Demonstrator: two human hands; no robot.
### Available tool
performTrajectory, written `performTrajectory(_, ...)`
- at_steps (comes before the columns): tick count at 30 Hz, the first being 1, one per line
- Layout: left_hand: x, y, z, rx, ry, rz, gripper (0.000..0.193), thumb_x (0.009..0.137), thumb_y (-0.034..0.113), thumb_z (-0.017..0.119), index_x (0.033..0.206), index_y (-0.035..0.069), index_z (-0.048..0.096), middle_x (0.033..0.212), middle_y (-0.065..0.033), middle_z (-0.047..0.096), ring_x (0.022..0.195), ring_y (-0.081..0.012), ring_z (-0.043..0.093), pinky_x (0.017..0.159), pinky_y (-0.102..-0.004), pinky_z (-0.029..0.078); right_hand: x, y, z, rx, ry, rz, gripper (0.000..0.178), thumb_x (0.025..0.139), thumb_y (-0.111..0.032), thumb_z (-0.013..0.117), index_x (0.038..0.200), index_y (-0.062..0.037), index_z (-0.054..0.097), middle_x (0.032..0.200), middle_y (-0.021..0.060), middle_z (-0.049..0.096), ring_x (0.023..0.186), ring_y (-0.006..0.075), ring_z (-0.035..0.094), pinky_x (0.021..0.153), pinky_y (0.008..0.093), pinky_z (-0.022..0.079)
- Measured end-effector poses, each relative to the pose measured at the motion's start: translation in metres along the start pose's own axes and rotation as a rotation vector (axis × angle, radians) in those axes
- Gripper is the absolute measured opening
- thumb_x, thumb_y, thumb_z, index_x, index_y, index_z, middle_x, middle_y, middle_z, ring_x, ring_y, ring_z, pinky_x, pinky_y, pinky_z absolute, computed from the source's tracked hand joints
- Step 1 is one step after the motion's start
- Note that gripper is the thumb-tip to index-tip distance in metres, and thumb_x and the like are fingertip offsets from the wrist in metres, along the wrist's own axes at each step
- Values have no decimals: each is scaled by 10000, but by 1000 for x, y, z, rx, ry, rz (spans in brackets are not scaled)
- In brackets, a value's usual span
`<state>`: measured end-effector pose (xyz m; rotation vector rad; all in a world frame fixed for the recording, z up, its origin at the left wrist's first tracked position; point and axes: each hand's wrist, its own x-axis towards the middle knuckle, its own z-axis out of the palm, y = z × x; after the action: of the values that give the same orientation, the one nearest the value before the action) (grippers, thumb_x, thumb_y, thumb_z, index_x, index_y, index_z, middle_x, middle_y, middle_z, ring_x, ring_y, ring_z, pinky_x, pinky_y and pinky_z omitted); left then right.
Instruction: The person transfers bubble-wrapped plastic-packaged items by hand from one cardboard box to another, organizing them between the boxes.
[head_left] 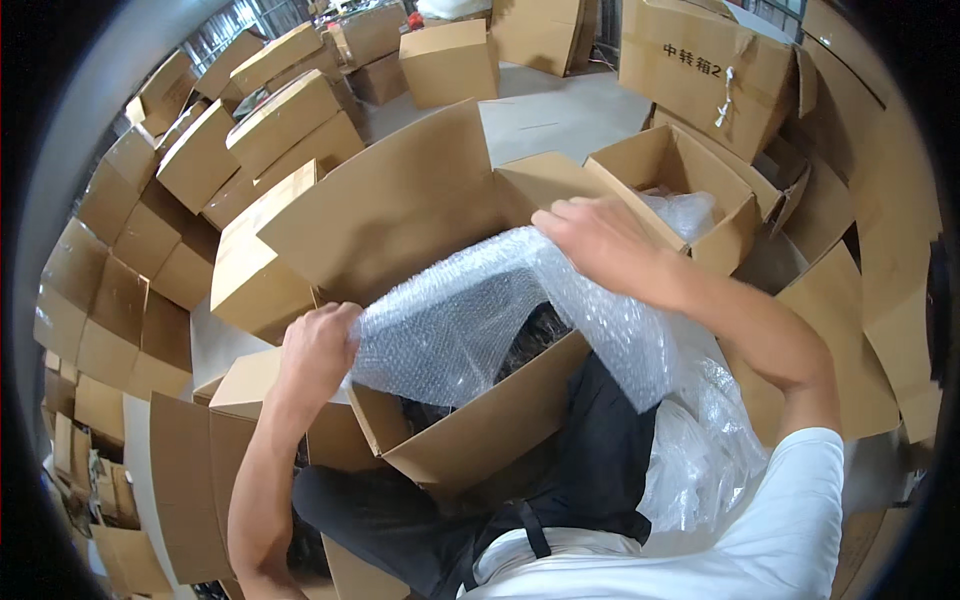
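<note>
On my lap, an open cardboard box (pixel 480 425) is resting, and its raised flap (pixel 390 205) is blocking my view of the floor behind. A loose heap of clear plastic wrap (pixel 700 450) is lying by my right side. My left hand (pixel 318 345) is pinching the near corner of the bubble wrap sheet (pixel 480 310), fingers pressed together, while my right hand (pixel 598 240) is gripping its far edge with curled fingers. The sheet is spreading over the box opening, clear and wrinkled. Something dark is lying under it; I cannot tell what. A smaller open box (pixel 680 190) is standing further, and stacked cartons (pixel 270 120) beyond.
</note>
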<state>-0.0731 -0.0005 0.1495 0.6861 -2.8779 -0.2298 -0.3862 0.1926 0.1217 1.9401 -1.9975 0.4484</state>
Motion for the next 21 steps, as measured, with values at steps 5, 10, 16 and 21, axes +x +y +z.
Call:
performTrajectory(5, 22, -107, 15, 281, 105, -131, 245, 785, 21, 514, 959, 73, 679, 888, -198, 684, 863, -402, 664, 786, -500, 528, 81, 46, 53, -132, -428, -12, 114, 767, -10, 577, 804, -1, 684, 819, 200, 686, 860, 361, 671, 726, 445, 534)
performTrajectory(10, 21, -82, -9, -19, 404, 103, 278, 823, -55, 550, 1066, 33, 651, 870, -170, 666, 818, -347, 641, 779, -384, 522, 104, 64, 20, 360, -453, -17, 170, 875, -156, 629, 806, -2, 607, 694, 100, 589, 696, 184, 581, 675, 352, 482)
performTrajectory(16, -1, -78, -29, -766, 354, -124, 314, 1026, 296, 571, 832, 54, 617, 757, 87, 534, 697, -6, 431, 631, -193, 368, 110, 69, 36, 714, -532, 117, 573, 967, -533, 574, 728, -12, 557, 643, -26, 472, 630, 90, 411, 565, 309, 370)
performTrajectory(21, 4, -93, -36, -628, 323, -353, 509, 1044, 445, 481, 644, 132, 439, 645, 106, 390, 614, -30, 295, 534, -250, 250, 94, 64, 43, 593, -593, 223, 728, 926, -711, 461, 708, -33, 609, 594, -15, 477, 594, 106, 444, 550, 326, 384)
